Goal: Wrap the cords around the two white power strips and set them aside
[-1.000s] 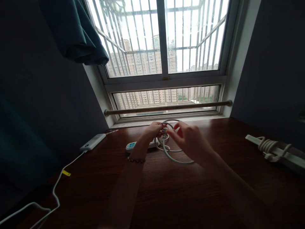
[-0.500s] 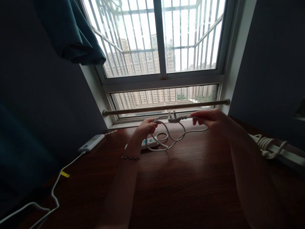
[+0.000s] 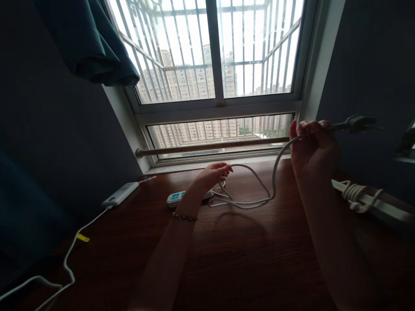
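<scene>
A white power cord (image 3: 275,172) runs in a loose loop between my two hands. My right hand (image 3: 313,144), raised at the right by the window's edge, has its fingers closed round the cord just behind the plug (image 3: 359,123). That plug points right and is blurred. Lower and further left, my left hand (image 3: 214,175) pinches another part of the cord. Behind my left wrist, the white power strip (image 3: 176,197) with blue socket faces lies on the brown wooden tabletop (image 3: 246,255), partly hidden by the wrist.
At the left a white box-shaped device (image 3: 120,194) lies with a white cable (image 3: 69,259) bearing a yellow tag (image 3: 83,237). A long white object (image 3: 366,198) wrapped in cord lies at the right. A rail (image 3: 207,147) crosses the window; a blue curtain (image 3: 94,47) hangs upper left.
My right hand has moved up and right, carrying the plug with it. The coils have opened into a longer loop. My left hand has shifted slightly right.
</scene>
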`<state>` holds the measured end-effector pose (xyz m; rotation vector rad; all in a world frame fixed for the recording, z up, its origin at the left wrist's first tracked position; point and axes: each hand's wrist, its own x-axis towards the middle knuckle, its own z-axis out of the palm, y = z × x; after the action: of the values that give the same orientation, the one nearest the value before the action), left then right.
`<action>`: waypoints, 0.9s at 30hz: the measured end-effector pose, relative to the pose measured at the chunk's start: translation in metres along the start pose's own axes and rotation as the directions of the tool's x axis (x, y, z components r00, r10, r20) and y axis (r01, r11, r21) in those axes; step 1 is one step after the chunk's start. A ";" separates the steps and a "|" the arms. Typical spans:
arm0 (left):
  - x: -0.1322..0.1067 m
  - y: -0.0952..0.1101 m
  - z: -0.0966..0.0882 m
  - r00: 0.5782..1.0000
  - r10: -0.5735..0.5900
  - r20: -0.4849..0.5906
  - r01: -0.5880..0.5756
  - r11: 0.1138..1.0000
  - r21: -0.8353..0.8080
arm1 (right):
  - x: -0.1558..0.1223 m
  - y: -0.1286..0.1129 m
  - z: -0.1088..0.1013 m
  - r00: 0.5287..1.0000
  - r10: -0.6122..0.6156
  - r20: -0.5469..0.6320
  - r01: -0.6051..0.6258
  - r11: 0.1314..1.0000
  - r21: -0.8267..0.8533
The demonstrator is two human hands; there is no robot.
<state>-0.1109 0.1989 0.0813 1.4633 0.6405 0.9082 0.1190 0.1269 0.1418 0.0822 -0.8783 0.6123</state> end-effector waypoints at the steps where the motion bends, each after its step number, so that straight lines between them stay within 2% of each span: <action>1: 0.000 -0.001 0.004 1.000 0.018 -0.003 -0.018 1.000 -0.011 | 0.001 0.003 -0.003 0.999 0.024 0.035 -0.024 1.000 -0.007; 5: 0.000 0.001 0.016 0.994 0.105 -0.042 -0.108 0.990 -0.088 | 0.000 0.014 -0.008 0.970 0.103 0.222 -0.074 0.988 -0.135; 7: 0.000 0.004 0.020 0.983 0.164 -0.081 -0.173 0.976 -0.135 | -0.004 0.018 -0.005 0.937 0.129 0.325 -0.042 0.964 -0.264; 10: -0.001 0.010 0.022 0.957 0.250 -0.148 -0.277 0.939 -0.203 | -0.014 0.022 0.004 0.848 0.187 0.495 0.099 0.863 -0.496; 12: -0.002 0.013 0.023 0.932 0.307 -0.191 -0.347 0.908 -0.236 | -0.022 0.026 0.009 0.790 0.271 0.551 0.135 0.799 -0.586; 17: -0.005 0.020 0.023 0.861 0.423 -0.284 -0.496 0.821 -0.281 | -0.039 0.049 0.004 0.727 0.528 0.439 -0.112 0.722 -0.682; 19: -0.006 0.023 0.019 0.826 0.445 -0.345 -0.550 0.771 -0.322 | -0.040 0.054 -0.002 0.654 0.655 0.379 -0.239 0.654 -0.718; 21: -0.006 0.025 0.012 0.793 0.428 -0.434 -0.591 0.716 -0.373 | -0.035 0.052 -0.007 0.550 0.775 0.310 -0.345 0.549 -0.761; 23: -0.006 0.028 0.003 0.759 0.384 -0.526 -0.621 0.671 -0.405 | -0.024 0.042 -0.012 0.461 0.853 0.245 -0.390 0.443 -0.807; 24: -0.006 0.029 -0.002 0.743 0.356 -0.567 -0.631 0.655 -0.415 | -0.018 0.035 -0.015 0.454 0.865 0.212 -0.378 0.402 -0.834; 25: -0.006 0.030 -0.006 0.724 0.327 -0.607 -0.641 0.642 -0.420 | -0.011 0.028 -0.019 0.478 0.862 0.170 -0.349 0.364 -0.863; 26: -0.007 0.031 -0.011 0.706 0.298 -0.642 -0.651 0.631 -0.422 | -0.004 0.019 -0.023 0.540 0.834 0.113 -0.310 0.322 -0.894; 27: -0.007 0.032 -0.014 0.690 0.270 -0.671 -0.657 0.624 -0.424 | 0.002 0.011 -0.028 0.635 0.771 0.043 -0.271 0.274 -0.923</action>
<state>-0.1306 0.1975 0.1107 0.7076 0.2497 1.8361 0.1338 0.1462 0.1231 -1.1439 -1.7000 0.7361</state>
